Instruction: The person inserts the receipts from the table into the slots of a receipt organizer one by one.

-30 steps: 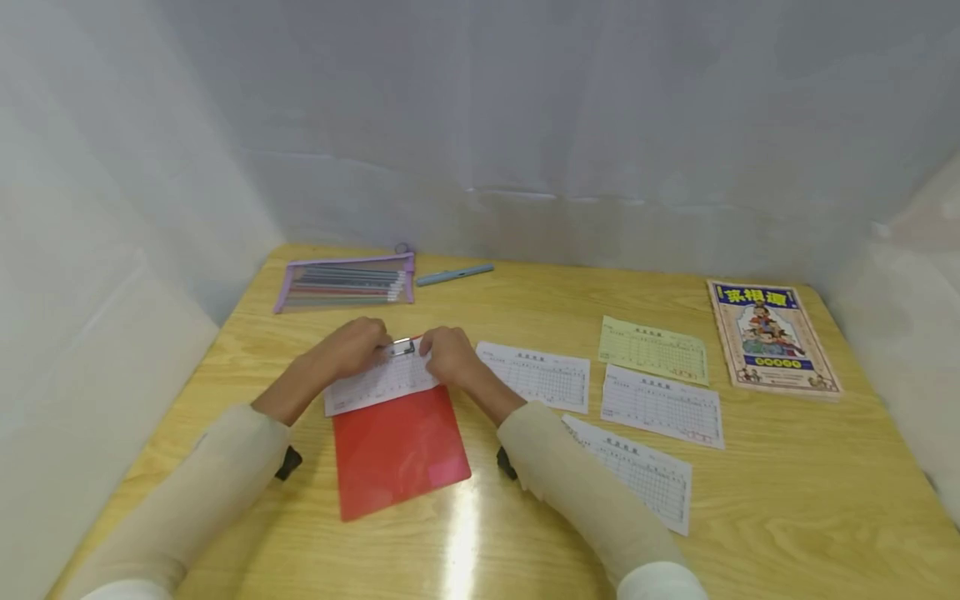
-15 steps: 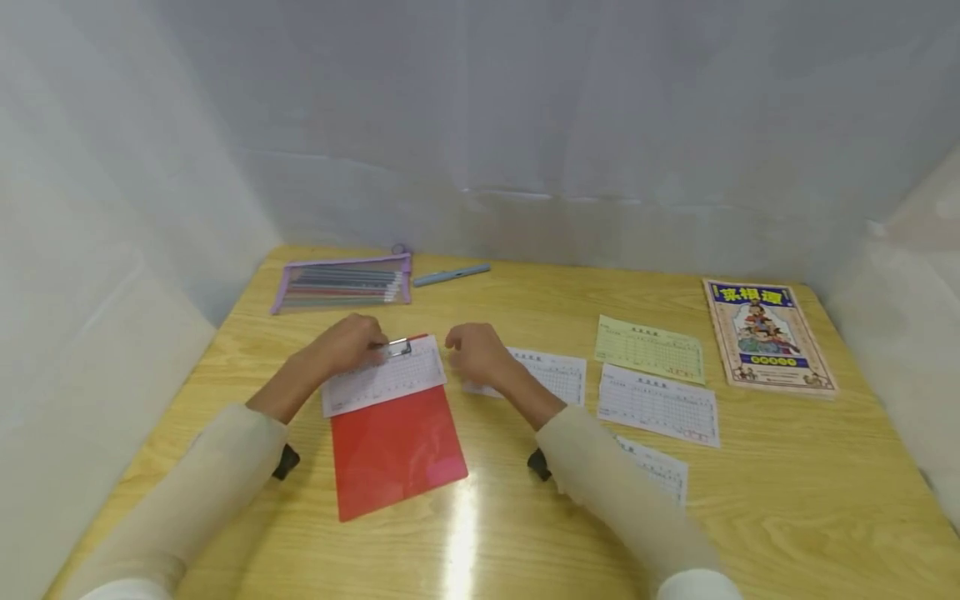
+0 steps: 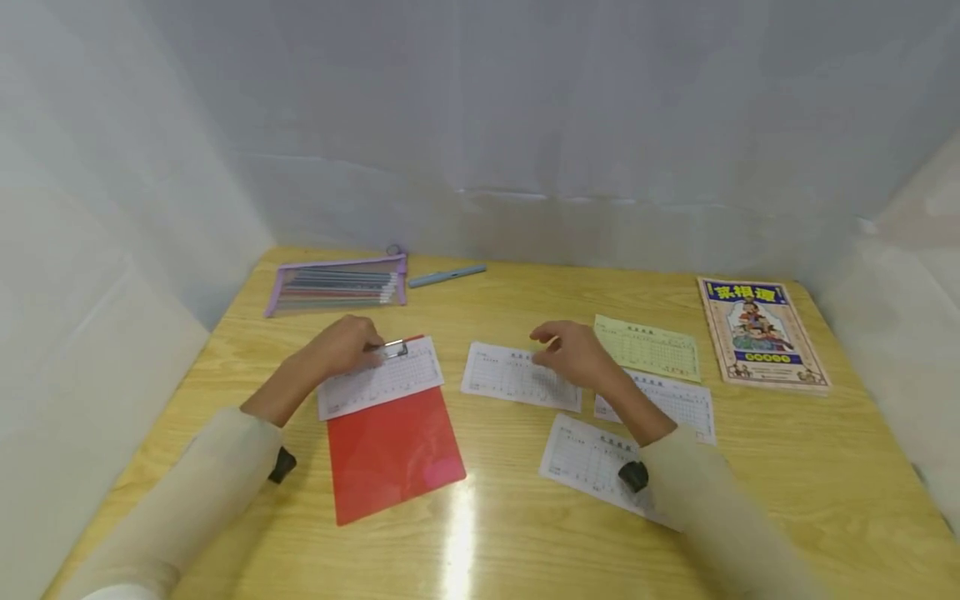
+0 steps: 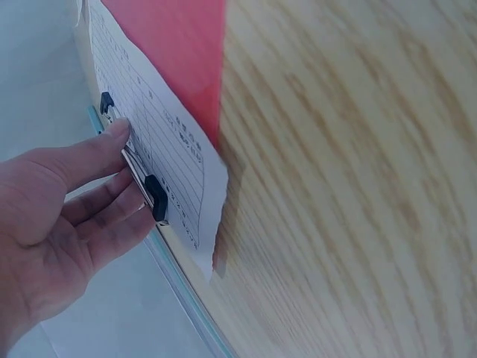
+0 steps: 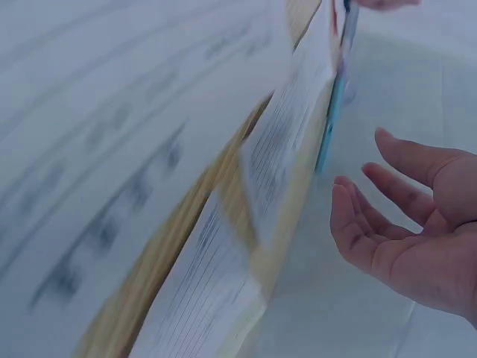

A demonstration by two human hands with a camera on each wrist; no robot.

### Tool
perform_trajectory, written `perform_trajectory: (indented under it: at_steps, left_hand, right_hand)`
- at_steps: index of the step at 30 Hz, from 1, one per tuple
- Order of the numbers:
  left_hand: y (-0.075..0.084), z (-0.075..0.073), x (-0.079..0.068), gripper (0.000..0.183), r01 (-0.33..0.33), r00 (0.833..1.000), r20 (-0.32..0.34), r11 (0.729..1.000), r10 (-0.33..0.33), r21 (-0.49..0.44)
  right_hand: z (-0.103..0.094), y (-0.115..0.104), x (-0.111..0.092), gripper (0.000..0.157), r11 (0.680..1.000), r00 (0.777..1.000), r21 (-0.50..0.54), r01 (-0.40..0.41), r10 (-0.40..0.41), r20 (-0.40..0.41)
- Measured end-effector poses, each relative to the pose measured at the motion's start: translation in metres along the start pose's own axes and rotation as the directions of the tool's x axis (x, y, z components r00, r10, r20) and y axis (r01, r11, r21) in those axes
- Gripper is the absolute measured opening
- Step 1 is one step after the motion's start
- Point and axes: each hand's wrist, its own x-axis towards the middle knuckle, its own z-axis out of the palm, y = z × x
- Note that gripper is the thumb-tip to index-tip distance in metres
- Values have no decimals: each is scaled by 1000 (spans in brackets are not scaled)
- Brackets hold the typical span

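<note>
Pale, creased walls (image 3: 480, 100); wood-grain table (image 3: 817, 467); bright glare (image 3: 459, 537).

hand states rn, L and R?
Left hand: closed, pinching the metal clip at the top of the red clipboard.
Right hand: open, fingers loosely bent, holding nothing, above the loose paper slips.
</note>
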Motion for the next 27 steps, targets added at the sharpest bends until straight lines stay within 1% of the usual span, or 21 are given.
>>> perform_trajectory:
  at_steps: [5,8,11,15,22,27]
  left_hand:
    - [1,-3,-2,4,46,999,18,999,-46,-16]
    - [1,-2,-3,10,78,997,30,996,-77,-33]
    - [-1,1,-3,15,91,995,35,995,-90,-43]
    - [-2,2,-3,17,99,995,31,994,-98,-48]
    - [0,-1,-4,19,115,993,27,992,-114,-47]
    - [0,-3,-5,18,117,993,29,992,-116,-45]
  right_hand:
    - [-24,37,-13,44,998,998,35,-47,48,-36]
    - [-36,59,-18,45,994,994,67,-83,88,-71]
    - [-46,79,-23,45,988,984,78,-135,143,-103]
    - [-61,100,-33,47,977,970,56,-204,209,-126]
    - [-85,124,-46,50,951,943,47,-306,310,-121]
    - [-92,132,-48,51,931,926,25,-363,364,-104]
